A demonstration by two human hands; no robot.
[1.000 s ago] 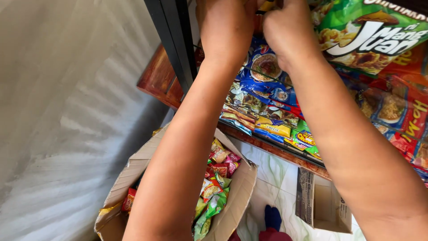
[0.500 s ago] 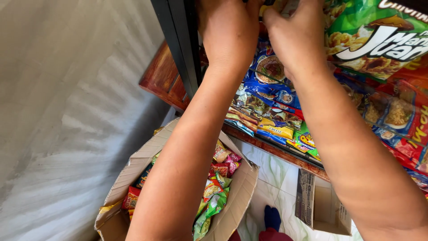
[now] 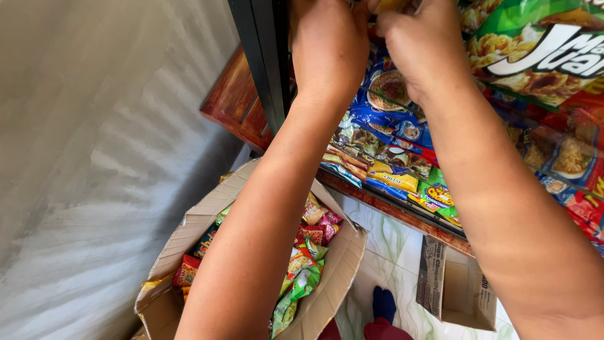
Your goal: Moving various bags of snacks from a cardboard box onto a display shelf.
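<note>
2 hands raised at the shelf of hanging snack packets

The left hand (image 3: 330, 47) and right hand (image 3: 418, 44) are curled shut at the top of the blue snack packets (image 3: 390, 119); what they pinch is cut off. The strip hangs straight down below both fists, beside the black shelf post (image 3: 267, 69). Below the post sits an open cardboard box (image 3: 340, 264) on pale tiled floor (image 3: 393, 242).

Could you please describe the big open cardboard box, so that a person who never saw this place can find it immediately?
Start at the wooden shelf full of snack packets; look below its edge, to the floor beside the grey wall. There the large cardboard box stands open under the left forearm, filled with colourful snack packets. The smaller cardboard box on the tiles nearby appears empty.
</note>
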